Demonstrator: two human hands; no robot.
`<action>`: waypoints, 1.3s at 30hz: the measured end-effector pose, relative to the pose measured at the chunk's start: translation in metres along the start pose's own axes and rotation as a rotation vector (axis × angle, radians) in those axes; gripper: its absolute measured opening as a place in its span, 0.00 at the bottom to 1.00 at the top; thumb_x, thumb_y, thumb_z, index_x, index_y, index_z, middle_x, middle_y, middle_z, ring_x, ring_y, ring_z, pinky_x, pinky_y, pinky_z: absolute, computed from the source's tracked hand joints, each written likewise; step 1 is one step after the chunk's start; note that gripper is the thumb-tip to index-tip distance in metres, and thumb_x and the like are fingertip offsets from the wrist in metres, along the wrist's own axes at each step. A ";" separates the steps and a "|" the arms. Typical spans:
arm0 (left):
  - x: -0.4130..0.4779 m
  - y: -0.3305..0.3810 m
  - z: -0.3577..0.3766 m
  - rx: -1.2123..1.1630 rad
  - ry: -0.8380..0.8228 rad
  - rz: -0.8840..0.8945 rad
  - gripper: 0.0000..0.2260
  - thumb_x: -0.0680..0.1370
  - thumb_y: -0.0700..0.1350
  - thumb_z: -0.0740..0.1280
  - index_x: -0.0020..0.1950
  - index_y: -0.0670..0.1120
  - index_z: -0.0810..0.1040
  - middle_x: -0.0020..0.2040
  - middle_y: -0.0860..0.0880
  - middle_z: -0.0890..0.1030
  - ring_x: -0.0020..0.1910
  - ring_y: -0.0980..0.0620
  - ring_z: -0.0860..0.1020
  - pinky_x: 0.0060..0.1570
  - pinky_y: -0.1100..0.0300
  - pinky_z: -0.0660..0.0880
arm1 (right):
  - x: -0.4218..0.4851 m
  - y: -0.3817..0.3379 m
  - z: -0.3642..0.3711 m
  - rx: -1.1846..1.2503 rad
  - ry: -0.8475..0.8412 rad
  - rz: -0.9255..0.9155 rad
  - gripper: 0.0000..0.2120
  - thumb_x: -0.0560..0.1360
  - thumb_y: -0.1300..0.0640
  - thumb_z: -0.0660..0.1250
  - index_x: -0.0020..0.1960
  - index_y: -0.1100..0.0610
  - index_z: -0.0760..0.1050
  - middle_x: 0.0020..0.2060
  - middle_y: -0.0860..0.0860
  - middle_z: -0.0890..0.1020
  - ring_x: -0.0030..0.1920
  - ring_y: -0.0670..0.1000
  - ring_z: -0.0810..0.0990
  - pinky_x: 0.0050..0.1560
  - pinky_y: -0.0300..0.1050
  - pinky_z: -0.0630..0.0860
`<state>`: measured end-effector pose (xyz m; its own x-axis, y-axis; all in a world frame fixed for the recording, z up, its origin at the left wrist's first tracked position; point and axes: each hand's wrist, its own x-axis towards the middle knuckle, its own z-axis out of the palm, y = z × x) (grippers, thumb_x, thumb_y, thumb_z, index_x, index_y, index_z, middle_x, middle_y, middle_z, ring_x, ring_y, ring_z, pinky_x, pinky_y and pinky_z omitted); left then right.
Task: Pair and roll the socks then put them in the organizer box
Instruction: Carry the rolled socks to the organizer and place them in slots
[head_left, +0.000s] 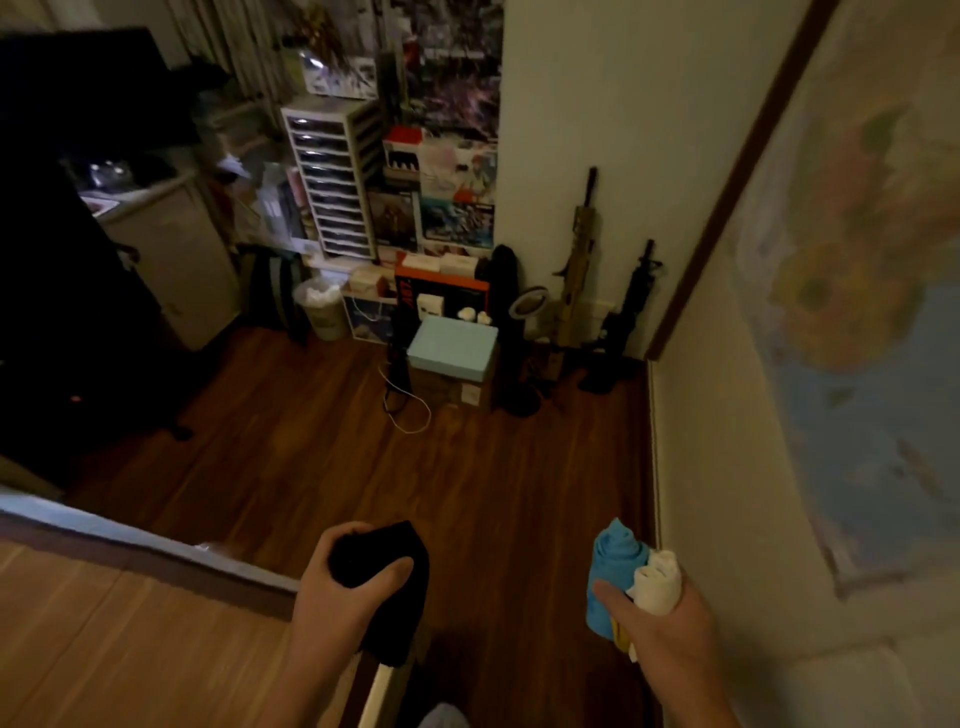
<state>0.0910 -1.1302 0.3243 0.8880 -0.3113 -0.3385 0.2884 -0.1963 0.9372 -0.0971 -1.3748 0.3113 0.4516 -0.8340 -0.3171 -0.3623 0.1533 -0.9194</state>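
- Left hand (340, 587) grips black rolled socks (384, 582) above the wooden floor (493, 467).
- Right hand (660, 618) clutches blue socks (613, 571) and white socks (657, 579), nearer the map wall (857, 364).

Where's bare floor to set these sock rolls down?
Wood floor is bare ahead of you up to the white cable, between dark furniture and the right wall. Crowded beyond: light blue box, stacked boxes, drawer unit.

My left hand (332, 597) is hiding part of the black sock (387, 577), and my right hand (665, 629) is covering the lower ends of the blue roll (615, 561) and white roll (657, 577). A yellow bit (621, 634) is peeking out beneath; I cannot identify it. The bottom edge is cutting off both forearms (696, 696).
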 end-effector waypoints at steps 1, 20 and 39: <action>0.023 0.007 0.003 -0.005 0.021 0.002 0.18 0.69 0.44 0.82 0.51 0.60 0.79 0.56 0.46 0.80 0.44 0.44 0.86 0.34 0.52 0.84 | 0.024 -0.012 0.014 -0.017 -0.029 -0.015 0.23 0.63 0.57 0.83 0.50 0.42 0.76 0.45 0.44 0.84 0.42 0.42 0.83 0.34 0.32 0.75; 0.454 0.141 -0.026 -0.110 0.401 0.011 0.19 0.68 0.44 0.82 0.52 0.59 0.79 0.56 0.45 0.79 0.40 0.46 0.86 0.31 0.53 0.82 | 0.417 -0.240 0.358 -0.130 -0.327 -0.122 0.26 0.63 0.59 0.83 0.51 0.41 0.72 0.45 0.37 0.78 0.42 0.34 0.76 0.32 0.25 0.69; 0.519 0.178 -0.225 -0.388 1.519 -0.149 0.24 0.53 0.57 0.82 0.47 0.62 0.81 0.45 0.54 0.86 0.46 0.53 0.84 0.44 0.56 0.80 | 0.398 -0.383 0.851 -0.539 -1.404 -0.347 0.31 0.61 0.65 0.83 0.62 0.56 0.77 0.49 0.51 0.81 0.46 0.47 0.78 0.50 0.45 0.75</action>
<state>0.6842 -1.1172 0.3345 0.2917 0.9229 -0.2515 0.2612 0.1761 0.9491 0.9153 -1.3141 0.3388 0.8390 0.4138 -0.3533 -0.1830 -0.3969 -0.8994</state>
